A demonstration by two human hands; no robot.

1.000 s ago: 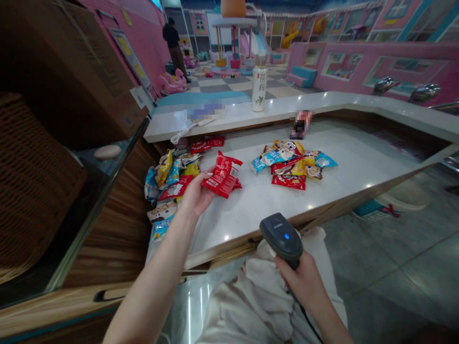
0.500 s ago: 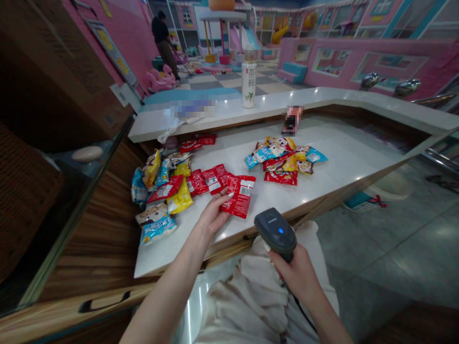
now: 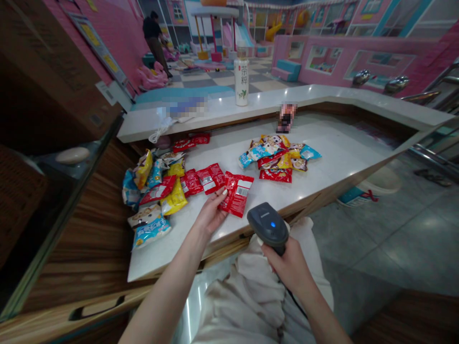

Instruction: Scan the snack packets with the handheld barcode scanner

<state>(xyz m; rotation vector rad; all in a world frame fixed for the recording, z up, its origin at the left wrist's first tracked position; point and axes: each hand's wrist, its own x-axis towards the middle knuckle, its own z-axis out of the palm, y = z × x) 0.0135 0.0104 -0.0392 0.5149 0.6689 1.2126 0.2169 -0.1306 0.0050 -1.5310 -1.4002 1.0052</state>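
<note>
My left hand [image 3: 212, 212] pinches the left edge of a red snack bag [image 3: 238, 197], whose white label with a barcode faces up. In my right hand [image 3: 287, 260] is a dark barcode scanner [image 3: 267, 222] with a blue light on top; its head points towards the bag, a little apart from it. A cable runs down from its handle. Left of the held bag lie more red bags [image 3: 210, 178], a yellow bag [image 3: 174, 198] and a blue-and-white bag [image 3: 152, 229] in a loose heap. Another pile of snack bags [image 3: 274, 155] lies farther back, to the right.
A white bottle [image 3: 241, 82] stands on the raised ledge [image 3: 304, 94] behind the white counter [image 3: 315, 167]. A blurred-out pinkish item [image 3: 286, 118] rests below it. On the floor to the right is a bucket [image 3: 380, 184]. A person [image 3: 156, 43] stands far back.
My view has shifted slightly, so the counter and bags sit a little farther left. Both hands keep their grips, and the scanner stays near the red bag.
</note>
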